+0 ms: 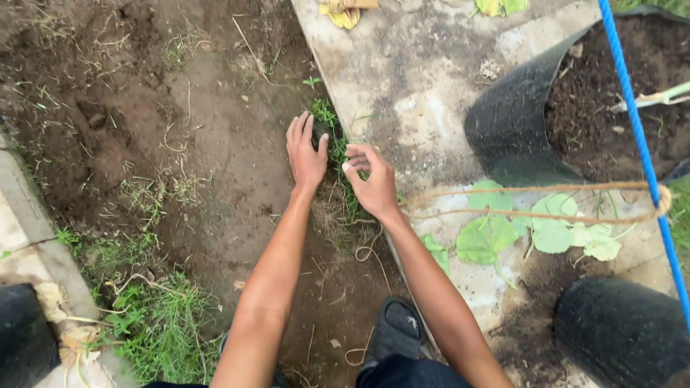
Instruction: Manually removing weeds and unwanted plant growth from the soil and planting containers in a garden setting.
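— Two hands are down at that strip of weeds point(336, 154), the green tuft growing out of the soil right along the edge of the concrete slab point(417, 79).

— Who's got hold of it?

— The right hand point(371, 181) looks pinched on a few blades, thumb against curled fingers. The left hand point(306, 152) lies open, fingers spread flat on the dirt just beside the tuft, gripping nothing.

— So mid-pull?

— I'd judge so: weeding the slab's edge, grip taken, roots not yet out. The next move calls for a firm hold low at the stems and a steady draw, or they may snap.

— What's around?

— Broad green leaves point(503, 233) and a tan rope point(532, 190) lie on the slab to the right, a black grow bag point(517, 122) of soil beyond, a blue rope point(636, 129) slanting past it. A dark shoe point(395, 327) stands near below.
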